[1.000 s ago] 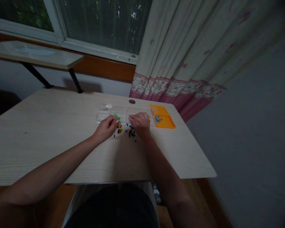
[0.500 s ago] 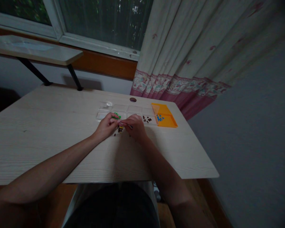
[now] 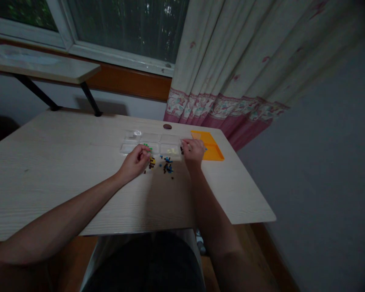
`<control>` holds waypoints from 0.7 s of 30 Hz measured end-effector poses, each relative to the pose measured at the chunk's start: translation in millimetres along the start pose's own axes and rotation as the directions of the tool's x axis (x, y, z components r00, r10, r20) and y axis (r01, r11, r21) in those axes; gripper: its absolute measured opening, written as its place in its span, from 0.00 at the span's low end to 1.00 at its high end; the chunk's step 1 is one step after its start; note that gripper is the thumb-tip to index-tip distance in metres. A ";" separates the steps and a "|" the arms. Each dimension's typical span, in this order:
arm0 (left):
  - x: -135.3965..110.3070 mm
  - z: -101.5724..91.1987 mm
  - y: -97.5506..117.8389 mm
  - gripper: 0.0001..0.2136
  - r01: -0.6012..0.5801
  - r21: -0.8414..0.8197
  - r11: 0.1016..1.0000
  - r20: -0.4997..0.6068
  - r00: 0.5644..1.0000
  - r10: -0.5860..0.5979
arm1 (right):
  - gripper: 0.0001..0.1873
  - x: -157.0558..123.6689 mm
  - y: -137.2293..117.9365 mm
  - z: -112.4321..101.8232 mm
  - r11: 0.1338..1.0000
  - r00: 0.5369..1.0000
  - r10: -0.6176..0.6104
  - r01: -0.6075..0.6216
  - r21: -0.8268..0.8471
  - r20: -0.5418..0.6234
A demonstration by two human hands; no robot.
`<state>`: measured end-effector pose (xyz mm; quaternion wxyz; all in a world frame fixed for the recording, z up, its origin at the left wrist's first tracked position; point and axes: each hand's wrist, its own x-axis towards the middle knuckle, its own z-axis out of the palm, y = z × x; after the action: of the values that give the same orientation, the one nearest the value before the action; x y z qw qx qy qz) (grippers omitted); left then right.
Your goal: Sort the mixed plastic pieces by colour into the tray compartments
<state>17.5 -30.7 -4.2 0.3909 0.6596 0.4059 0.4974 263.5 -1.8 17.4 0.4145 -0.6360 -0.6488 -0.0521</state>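
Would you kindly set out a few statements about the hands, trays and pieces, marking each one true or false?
1. The right hand is nearer the orange tray than the left hand is. True.
2. The hands are touching. False: they are apart.
3. Green pieces lie in the clear tray. True.
4. The clear tray lies right of the orange tray. False: it lies to its left.
5. Blue and dark pieces lie loose on the table. True.

Light is dim; foliage (image 3: pixel 33 16) shows through the window (image 3: pixel 124 30); a floral curtain (image 3: pixel 228 52) hangs beside a plain wall (image 3: pixel 316 162); a raised shelf (image 3: pixel 48 65) tops the desk (image 3: pixel 63 162).
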 end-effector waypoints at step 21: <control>-2.6 -3.0 6.0 0.11 -0.190 0.335 0.923 0.125 0.980 0.156 | 0.19 4.6 67.2 -9.5 0.848 0.873 0.429 -0.478 -0.229 -0.234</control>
<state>15.0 -35.0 1.0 0.2429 0.7743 0.4078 0.4186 327.0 8.6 -4.6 0.3759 -0.8165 -0.4270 -0.0987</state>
